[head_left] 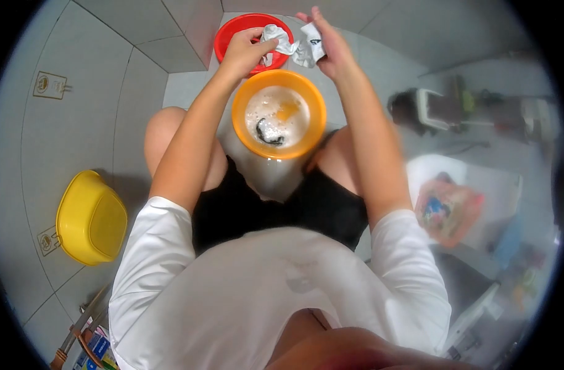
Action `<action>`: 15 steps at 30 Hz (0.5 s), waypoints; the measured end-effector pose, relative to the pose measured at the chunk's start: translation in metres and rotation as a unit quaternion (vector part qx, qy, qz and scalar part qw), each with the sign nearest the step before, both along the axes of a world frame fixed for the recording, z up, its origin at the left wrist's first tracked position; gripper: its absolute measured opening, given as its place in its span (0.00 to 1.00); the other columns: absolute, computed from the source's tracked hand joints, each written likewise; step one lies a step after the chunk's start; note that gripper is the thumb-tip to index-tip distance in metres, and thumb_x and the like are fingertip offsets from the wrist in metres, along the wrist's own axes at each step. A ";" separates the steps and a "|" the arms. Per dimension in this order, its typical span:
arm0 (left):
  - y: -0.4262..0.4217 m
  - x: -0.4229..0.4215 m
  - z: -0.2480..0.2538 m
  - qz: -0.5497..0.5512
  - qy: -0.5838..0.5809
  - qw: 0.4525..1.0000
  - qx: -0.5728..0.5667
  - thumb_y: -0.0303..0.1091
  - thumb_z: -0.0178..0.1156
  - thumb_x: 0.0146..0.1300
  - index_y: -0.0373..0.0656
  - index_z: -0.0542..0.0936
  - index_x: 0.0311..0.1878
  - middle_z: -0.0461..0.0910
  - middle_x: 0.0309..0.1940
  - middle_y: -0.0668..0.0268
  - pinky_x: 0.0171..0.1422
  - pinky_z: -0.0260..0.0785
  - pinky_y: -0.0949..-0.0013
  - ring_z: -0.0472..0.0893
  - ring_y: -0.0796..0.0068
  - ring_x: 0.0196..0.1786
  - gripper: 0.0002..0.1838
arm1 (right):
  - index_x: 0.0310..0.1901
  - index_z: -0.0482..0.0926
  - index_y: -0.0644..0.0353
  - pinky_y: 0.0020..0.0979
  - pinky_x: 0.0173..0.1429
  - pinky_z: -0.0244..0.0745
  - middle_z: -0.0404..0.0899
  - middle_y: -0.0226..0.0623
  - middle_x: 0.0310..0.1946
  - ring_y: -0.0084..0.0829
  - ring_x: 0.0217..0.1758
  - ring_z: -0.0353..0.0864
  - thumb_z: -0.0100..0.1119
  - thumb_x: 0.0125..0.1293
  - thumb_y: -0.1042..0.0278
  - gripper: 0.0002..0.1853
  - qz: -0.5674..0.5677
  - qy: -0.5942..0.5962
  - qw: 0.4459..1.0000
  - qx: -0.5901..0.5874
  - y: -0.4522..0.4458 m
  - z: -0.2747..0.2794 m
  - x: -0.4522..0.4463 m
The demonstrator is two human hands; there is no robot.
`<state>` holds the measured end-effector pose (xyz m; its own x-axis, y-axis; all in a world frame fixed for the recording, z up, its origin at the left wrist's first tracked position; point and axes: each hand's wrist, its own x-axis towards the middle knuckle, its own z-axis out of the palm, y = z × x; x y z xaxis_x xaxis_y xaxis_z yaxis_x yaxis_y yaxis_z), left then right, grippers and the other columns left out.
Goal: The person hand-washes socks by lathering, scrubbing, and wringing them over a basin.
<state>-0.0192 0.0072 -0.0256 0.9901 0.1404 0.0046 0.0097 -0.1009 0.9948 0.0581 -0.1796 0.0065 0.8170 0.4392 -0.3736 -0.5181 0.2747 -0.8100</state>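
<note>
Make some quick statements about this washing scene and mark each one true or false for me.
1. The left hand grips white cloth, and white cloth also lies against the right hand. True.
2. The red basin sits beyond the orange basin, as seen from the person. True.
3. The orange basin is dry inside. False: it holds foamy water.
4. The basin at the person's left is green. False: it is a yellow basin, against the tiled wall.
</note>
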 end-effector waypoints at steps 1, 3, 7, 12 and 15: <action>0.000 0.001 -0.002 0.005 -0.013 1.000 0.001 0.33 0.69 0.64 0.33 0.84 0.53 0.85 0.36 0.67 0.37 0.73 0.75 0.80 0.83 0.34 0.17 | 0.60 0.82 0.56 0.27 0.47 0.81 0.86 0.32 0.46 0.24 0.43 0.85 0.63 0.73 0.56 0.19 -0.023 -0.047 0.999 -0.009 0.002 -0.005 0.001; -0.001 0.004 -0.007 0.014 -0.035 0.999 -0.009 0.33 0.69 0.64 0.34 0.83 0.52 0.84 0.35 0.68 0.35 0.73 0.74 0.80 0.83 0.32 0.16 | 0.61 0.82 0.57 0.26 0.46 0.80 0.87 0.32 0.45 0.24 0.43 0.85 0.63 0.72 0.57 0.20 -0.016 -0.084 0.996 -0.022 0.000 -0.012 0.002; -0.014 0.002 -0.001 0.055 -0.036 0.994 -0.092 0.41 0.66 0.71 0.38 0.79 0.47 0.82 0.32 0.68 0.26 0.68 0.76 0.77 0.83 0.25 0.15 | 0.63 0.79 0.58 0.24 0.42 0.78 0.87 0.33 0.40 0.21 0.41 0.85 0.65 0.71 0.61 0.22 0.034 -0.233 0.970 -0.057 0.009 -0.009 -0.014; -0.045 -0.011 0.002 -0.030 0.004 0.969 -0.247 0.50 0.53 0.78 0.41 0.74 0.45 0.79 0.28 0.69 0.21 0.62 0.79 0.75 0.84 0.23 0.19 | 0.57 0.79 0.57 0.29 0.35 0.78 0.86 0.35 0.30 0.23 0.32 0.84 0.63 0.71 0.61 0.17 -0.037 -0.299 0.951 -0.071 0.029 -0.018 -0.024; -0.046 -0.012 -0.005 -0.059 0.029 0.962 -0.264 0.48 0.48 0.80 0.42 0.76 0.42 0.76 0.24 0.72 0.20 0.61 0.78 0.74 0.84 0.22 0.18 | 0.57 0.79 0.53 0.34 0.36 0.78 0.85 0.39 0.28 0.28 0.30 0.84 0.59 0.73 0.62 0.14 -0.101 -0.383 0.870 -0.294 0.040 -0.018 -0.057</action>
<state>-0.0316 -0.0383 -0.0306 0.9957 -0.0052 -0.0920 0.0859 0.4138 0.9063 0.0007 -0.1392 -0.0119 0.9634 0.1750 0.2032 0.2466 -0.2807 -0.9276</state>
